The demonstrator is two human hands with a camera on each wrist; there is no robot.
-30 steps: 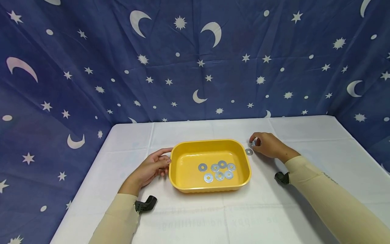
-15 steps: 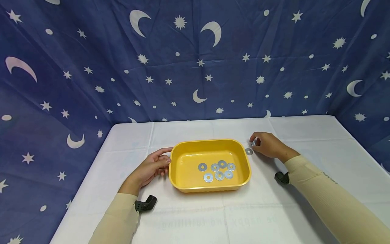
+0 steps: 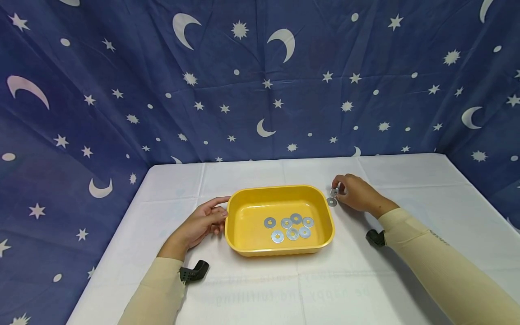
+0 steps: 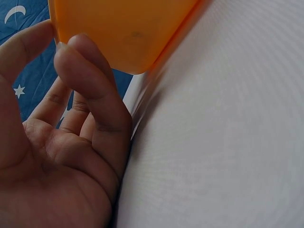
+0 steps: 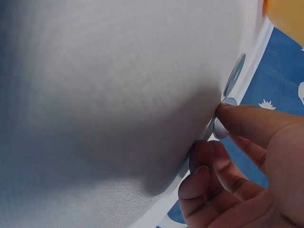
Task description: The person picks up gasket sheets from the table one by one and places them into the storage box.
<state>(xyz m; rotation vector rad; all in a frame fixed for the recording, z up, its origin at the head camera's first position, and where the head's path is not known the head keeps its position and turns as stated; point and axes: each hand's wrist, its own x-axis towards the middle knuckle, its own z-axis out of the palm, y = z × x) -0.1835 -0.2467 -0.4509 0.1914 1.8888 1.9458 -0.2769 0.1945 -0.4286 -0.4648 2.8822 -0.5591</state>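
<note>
A yellow plastic tray [image 3: 260, 198] stands mid-table, with several flat metal washers [image 3: 292, 234] lying loose on its floor. My left hand [image 3: 203, 221] holds the tray's left end, thumb and fingers at the rim; its wall [image 4: 128, 28] fills the top of the left wrist view. Beyond the right end, my right hand [image 3: 357, 192] pinches a washer [image 3: 334, 192] by its edge at the table surface. The right wrist view has the thumb and a finger at this washer [image 5: 221, 127]. Just nearer the tray, another washer [image 3: 331, 202] lies flat.
A white cloth covers the table [image 3: 252, 289], printed with faint mirrored lettering near the front. Behind and at both sides hangs a blue curtain [image 3: 227, 90] with moons and stars. Black wrist mounts [image 3: 195, 271] sit on both beige sleeves.
My right hand has shifted slightly up and left, and the washer at its fingertips shows more clearly. The left hand, the tray and the washers inside have stayed put.
</note>
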